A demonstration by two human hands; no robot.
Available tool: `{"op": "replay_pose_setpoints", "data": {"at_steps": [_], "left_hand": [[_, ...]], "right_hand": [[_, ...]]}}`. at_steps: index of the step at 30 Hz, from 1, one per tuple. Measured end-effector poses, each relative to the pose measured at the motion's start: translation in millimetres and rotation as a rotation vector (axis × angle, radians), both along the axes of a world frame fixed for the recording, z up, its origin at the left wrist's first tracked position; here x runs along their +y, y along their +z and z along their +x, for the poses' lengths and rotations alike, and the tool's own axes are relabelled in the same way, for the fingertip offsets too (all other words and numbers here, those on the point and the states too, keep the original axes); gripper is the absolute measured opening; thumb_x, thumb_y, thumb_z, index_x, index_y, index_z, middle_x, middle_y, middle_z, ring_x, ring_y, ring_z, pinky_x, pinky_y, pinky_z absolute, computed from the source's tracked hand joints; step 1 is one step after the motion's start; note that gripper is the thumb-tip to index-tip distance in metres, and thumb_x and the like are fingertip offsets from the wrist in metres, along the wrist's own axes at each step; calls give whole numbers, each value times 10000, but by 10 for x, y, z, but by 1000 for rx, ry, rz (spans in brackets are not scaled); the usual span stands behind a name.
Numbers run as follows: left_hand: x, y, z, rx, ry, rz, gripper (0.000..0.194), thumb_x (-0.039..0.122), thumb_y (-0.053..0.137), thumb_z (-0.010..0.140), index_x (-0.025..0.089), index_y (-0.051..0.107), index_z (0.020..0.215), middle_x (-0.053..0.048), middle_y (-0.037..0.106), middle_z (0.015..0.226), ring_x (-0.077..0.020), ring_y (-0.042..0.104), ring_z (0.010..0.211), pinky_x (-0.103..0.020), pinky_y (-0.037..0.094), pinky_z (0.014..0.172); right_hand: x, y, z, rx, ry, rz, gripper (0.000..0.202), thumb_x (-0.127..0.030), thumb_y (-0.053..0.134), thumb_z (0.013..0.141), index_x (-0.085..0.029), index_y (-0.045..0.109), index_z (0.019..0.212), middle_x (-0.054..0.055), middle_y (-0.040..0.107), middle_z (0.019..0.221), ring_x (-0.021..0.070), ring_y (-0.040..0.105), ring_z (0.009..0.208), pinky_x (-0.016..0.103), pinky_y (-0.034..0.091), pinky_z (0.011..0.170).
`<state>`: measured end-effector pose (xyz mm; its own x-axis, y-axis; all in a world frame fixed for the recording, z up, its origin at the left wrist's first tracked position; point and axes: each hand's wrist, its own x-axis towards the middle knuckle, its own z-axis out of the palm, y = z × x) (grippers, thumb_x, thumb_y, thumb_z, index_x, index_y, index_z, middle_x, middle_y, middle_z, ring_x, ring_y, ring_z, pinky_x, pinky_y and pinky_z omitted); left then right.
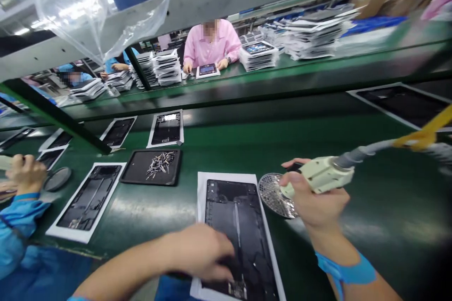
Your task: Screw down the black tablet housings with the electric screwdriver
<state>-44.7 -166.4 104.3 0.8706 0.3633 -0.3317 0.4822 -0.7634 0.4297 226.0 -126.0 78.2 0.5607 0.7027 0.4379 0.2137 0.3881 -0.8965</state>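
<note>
A black tablet housing (247, 225) lies on a white sheet (203, 200) in front of me. Over its lower left part is my left hand (206, 251), blurred, its fingers curled and pointing right; whether they hold anything is hidden. My right hand (318, 202) is wrapped round a pale green handheld tool (326, 174) with a grey cable at its back. The tool's front end is over a round metal dish (273, 193) of small shiny parts, just right of the housing.
A black tray (136, 169) of thin metal pieces lies left of centre. Another housing (90, 197) is beside it, near a co-worker's hand (26, 174). More housings (165, 127) line the bench; a green post (60, 117) slants down at left.
</note>
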Motion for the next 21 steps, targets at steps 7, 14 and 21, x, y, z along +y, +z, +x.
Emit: {"op": "replay_pose_setpoints", "data": {"at_steps": [7, 14, 21], "left_hand": [[1125, 203, -1230, 147, 902, 441, 215, 229, 539, 943, 212, 754, 942, -90, 758, 1040, -254, 711, 988, -321, 519, 889], [1328, -24, -1333, 181, 952, 445, 234, 255, 556, 941, 270, 787, 971, -73, 757, 1111, -258, 703, 1045, -320, 512, 931], [1399, -60, -1274, 194, 998, 441, 188, 243, 576, 920, 256, 764, 916, -86, 759, 1065, -276, 708, 1014, -322, 516, 888]], "right_hand": [[-43, 24, -1, 2, 43, -50, 186, -431, 777, 840, -279, 682, 890, 63, 679, 679, 308, 663, 621, 499, 543, 654], [-7, -78, 28, -5, 7, -28, 262, -430, 789, 826, -219, 687, 944, 18, 682, 684, 240, 672, 602, 370, 533, 563], [9, -14, 4, -31, 2, 22, 227, -409, 794, 815, -217, 682, 862, 6, 680, 654, 219, 666, 587, 351, 533, 571]]}}
